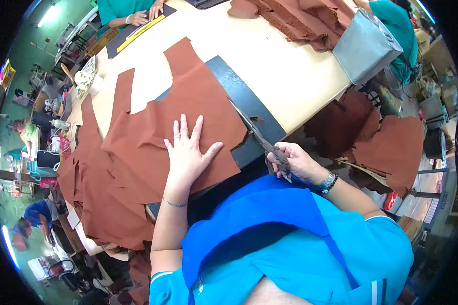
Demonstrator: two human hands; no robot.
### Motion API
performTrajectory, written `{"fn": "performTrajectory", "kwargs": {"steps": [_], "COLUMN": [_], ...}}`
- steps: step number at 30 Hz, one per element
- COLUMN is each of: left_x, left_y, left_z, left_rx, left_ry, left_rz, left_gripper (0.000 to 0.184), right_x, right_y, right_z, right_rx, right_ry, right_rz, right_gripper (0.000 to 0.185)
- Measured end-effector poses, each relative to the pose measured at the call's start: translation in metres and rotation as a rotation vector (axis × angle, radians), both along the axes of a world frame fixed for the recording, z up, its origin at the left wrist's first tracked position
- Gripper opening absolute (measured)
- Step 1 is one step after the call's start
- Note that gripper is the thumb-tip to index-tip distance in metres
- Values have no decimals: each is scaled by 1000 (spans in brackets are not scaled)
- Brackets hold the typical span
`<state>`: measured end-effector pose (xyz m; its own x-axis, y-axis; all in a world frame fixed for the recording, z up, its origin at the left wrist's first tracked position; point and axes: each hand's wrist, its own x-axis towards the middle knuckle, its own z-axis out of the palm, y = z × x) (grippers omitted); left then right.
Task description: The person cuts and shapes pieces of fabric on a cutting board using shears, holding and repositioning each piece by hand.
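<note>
My left hand (187,152) lies flat with its fingers spread on a large brown leather piece (142,132), whose edges are cut into strips and notches. Under the leather's right part is a dark cutting board (254,107). In my right hand (297,161) is a knife (254,130) with a worn, wrapped handle. Its long narrow blade points up and left, beside the leather's right edge and over the board. A small reddish scrap lies on the board near the blade.
The pale table (280,66) holds more brown leather (300,20) at the back and a grey metal box (366,46) at its right corner. Brown hides (387,152) hang at the right. Across the table, a person's hands (146,15) work by a yellow ruler (140,33).
</note>
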<state>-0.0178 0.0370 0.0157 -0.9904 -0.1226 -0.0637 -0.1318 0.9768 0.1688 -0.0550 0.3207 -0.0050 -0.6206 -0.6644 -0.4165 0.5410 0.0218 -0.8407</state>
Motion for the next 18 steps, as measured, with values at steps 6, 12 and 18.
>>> {"fn": "performTrajectory", "kwargs": {"steps": [6, 12, 18], "left_x": [5, 15, 15], "left_y": [7, 18, 18], "left_z": [2, 7, 5], "left_rx": [4, 10, 16], "left_ry": [-9, -19, -12], "left_rz": [2, -31, -25], "left_gripper": [81, 82, 82], "right_x": [2, -1, 4], "right_y": [-3, -11, -7], "right_z": [0, 2, -2], "right_rx": [1, -38, -6], "right_ry": [-35, -79, -26], "right_rz": [-32, -75, -62], "right_gripper": [24, 28, 28]}}
